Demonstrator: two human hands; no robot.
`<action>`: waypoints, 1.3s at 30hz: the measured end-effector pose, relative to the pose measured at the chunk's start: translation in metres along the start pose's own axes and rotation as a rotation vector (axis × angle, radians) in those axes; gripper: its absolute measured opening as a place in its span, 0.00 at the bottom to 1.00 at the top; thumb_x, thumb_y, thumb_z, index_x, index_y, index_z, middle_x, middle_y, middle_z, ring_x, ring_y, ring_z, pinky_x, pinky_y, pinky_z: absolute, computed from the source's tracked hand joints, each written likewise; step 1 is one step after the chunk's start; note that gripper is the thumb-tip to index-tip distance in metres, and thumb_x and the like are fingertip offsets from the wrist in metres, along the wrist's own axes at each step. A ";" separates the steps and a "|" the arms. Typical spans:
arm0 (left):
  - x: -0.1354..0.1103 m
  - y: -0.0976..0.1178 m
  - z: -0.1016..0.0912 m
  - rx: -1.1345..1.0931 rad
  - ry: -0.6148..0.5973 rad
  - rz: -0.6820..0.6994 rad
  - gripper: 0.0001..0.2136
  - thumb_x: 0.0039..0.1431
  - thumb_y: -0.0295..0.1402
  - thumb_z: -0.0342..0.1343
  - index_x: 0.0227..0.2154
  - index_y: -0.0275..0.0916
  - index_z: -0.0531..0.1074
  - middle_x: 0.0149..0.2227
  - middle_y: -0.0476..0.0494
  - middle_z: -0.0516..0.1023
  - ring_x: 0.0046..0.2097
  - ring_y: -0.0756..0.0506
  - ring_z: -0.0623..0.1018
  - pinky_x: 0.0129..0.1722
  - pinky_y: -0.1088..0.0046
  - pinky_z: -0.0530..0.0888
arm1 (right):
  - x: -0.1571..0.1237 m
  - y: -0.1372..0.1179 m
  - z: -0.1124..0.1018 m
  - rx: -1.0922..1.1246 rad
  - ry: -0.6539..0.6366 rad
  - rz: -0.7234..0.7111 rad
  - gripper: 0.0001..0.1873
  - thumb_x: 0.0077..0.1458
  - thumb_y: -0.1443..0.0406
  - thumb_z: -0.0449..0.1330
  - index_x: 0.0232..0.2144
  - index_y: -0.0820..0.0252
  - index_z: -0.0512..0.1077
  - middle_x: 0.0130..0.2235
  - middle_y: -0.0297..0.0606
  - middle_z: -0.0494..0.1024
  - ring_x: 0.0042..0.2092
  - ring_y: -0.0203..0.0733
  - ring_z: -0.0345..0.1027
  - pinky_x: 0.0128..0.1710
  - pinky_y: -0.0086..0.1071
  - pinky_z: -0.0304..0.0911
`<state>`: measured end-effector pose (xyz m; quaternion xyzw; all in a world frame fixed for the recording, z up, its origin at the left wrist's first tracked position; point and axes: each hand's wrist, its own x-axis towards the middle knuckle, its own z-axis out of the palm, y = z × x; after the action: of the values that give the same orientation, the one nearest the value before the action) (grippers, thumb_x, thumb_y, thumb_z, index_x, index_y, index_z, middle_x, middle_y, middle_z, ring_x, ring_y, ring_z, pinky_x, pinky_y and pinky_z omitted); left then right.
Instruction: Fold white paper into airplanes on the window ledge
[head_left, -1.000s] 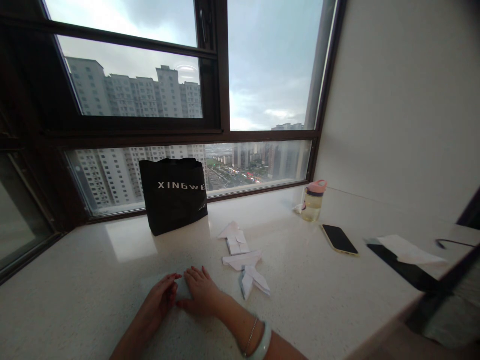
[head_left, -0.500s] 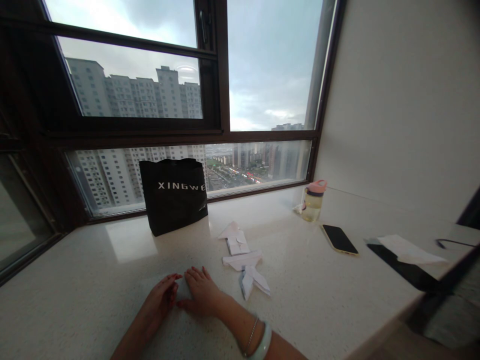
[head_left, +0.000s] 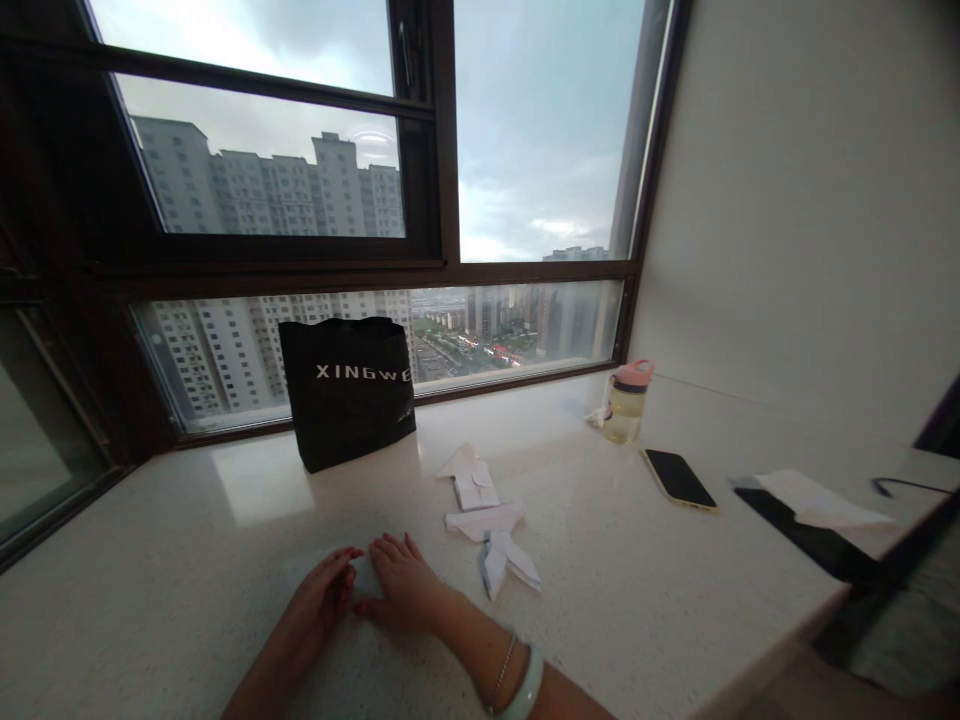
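Note:
My right hand [head_left: 405,585] lies palm down on the pale speckled counter [head_left: 187,620], fingers stretched forward and thumb apart. Beside it, my left hand [head_left: 322,600] rests on its edge, its fingers loosely bent and partly hidden. The fingertips are close together, and I see nothing held in either hand. To the right of my right hand lie white folded paper pieces in a line: a shirt-like one [head_left: 474,485] at the far end, a boat-like one [head_left: 487,521] in the middle, and one with pointed flaps [head_left: 510,562] nearest me.
A black bag [head_left: 349,410] stands by the window. Further right are a bottle [head_left: 625,410] with a pink lid, a phone [head_left: 679,479], and a white paper sheet [head_left: 817,498] over a dark flat item [head_left: 802,540]. The counter's front edge runs along the lower right.

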<state>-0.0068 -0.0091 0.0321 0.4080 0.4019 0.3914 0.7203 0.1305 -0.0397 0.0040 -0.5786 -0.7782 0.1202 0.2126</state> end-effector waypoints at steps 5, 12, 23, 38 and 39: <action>0.002 0.000 0.000 -0.015 0.009 -0.008 0.13 0.34 0.34 0.61 0.27 0.36 0.72 0.17 0.55 0.64 0.18 0.56 0.63 0.20 0.80 0.60 | 0.002 0.001 0.002 0.001 0.013 0.012 0.37 0.46 0.51 0.55 0.54 0.66 0.52 0.56 0.51 0.58 0.58 0.51 0.46 0.55 0.49 0.40; 0.003 -0.002 -0.002 -0.024 -0.003 -0.008 0.13 0.36 0.35 0.61 0.28 0.37 0.71 0.17 0.56 0.65 0.18 0.56 0.63 0.20 0.80 0.61 | 0.002 0.003 0.004 -0.001 0.006 0.005 0.38 0.47 0.52 0.55 0.55 0.68 0.52 0.56 0.52 0.57 0.58 0.51 0.45 0.56 0.48 0.40; 0.002 -0.002 -0.002 0.005 -0.004 0.001 0.13 0.35 0.36 0.61 0.27 0.36 0.71 0.17 0.55 0.64 0.18 0.56 0.63 0.20 0.79 0.61 | 0.001 0.000 0.000 0.003 0.005 0.013 0.37 0.47 0.52 0.54 0.54 0.67 0.52 0.56 0.51 0.57 0.58 0.51 0.45 0.56 0.49 0.40; 0.002 -0.002 0.002 0.011 0.035 0.011 0.12 0.32 0.34 0.62 0.24 0.36 0.72 0.17 0.54 0.66 0.19 0.55 0.64 0.19 0.80 0.59 | 0.000 -0.001 -0.001 0.007 0.017 0.013 0.37 0.47 0.51 0.54 0.54 0.67 0.53 0.56 0.51 0.58 0.58 0.51 0.46 0.55 0.48 0.41; 0.002 -0.001 0.002 0.013 0.033 0.007 0.12 0.32 0.34 0.62 0.24 0.36 0.72 0.17 0.55 0.65 0.18 0.56 0.63 0.19 0.80 0.59 | 0.000 -0.001 -0.001 0.008 0.014 0.013 0.37 0.47 0.51 0.54 0.54 0.67 0.53 0.56 0.51 0.58 0.58 0.51 0.46 0.55 0.48 0.41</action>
<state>-0.0042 -0.0083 0.0308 0.4077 0.4146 0.3981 0.7095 0.1300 -0.0405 0.0051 -0.5836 -0.7724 0.1210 0.2195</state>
